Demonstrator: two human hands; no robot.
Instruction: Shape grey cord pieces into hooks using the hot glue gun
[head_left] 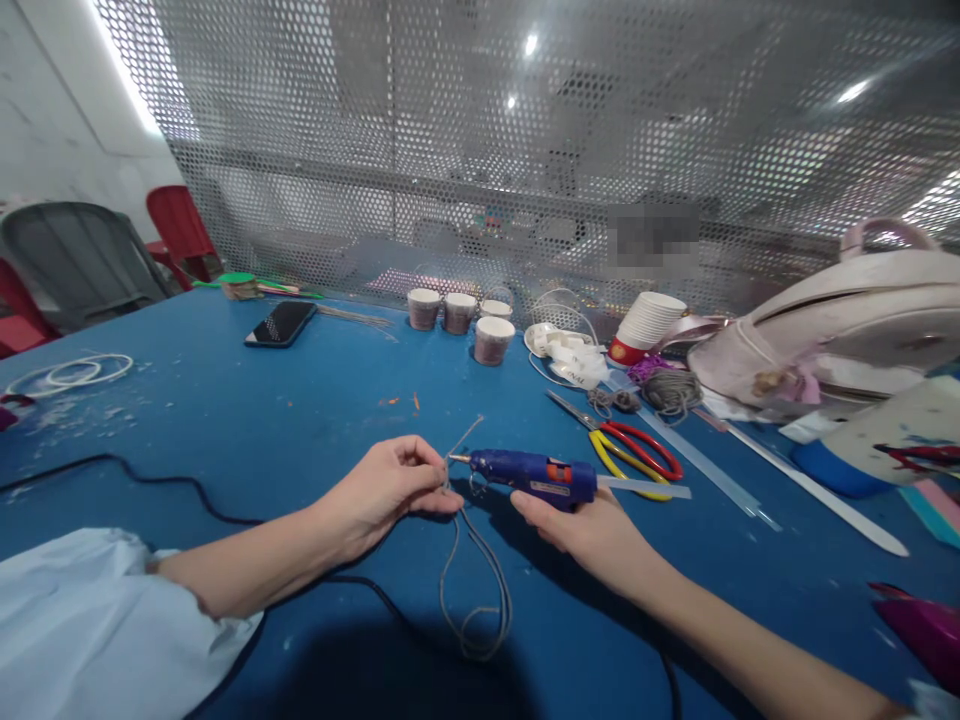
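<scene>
My right hand (581, 525) is wrapped round the handle of a blue glue gun (525, 474), whose metal nozzle points left. A clear glue stick (649, 488) juts from its back end. Just at the nozzle, my left hand (401, 480) pinches a thin grey cord (501, 580) between thumb and fingers. One short end of the cord sticks up past the fingers. Its long loops hang down onto the blue table (352, 390). The nozzle tip is at the pinched cord; whether it touches cannot be told.
Scissors (630, 455) with red and yellow handles lie right of the glue gun, beside glue sticks (705, 465) and grey yarn (671, 392). Several small cups (493, 341) stand at the back. A phone (281, 324) is back left; a pale bag (832, 320) sits right. A black cable (172, 480) crosses the table.
</scene>
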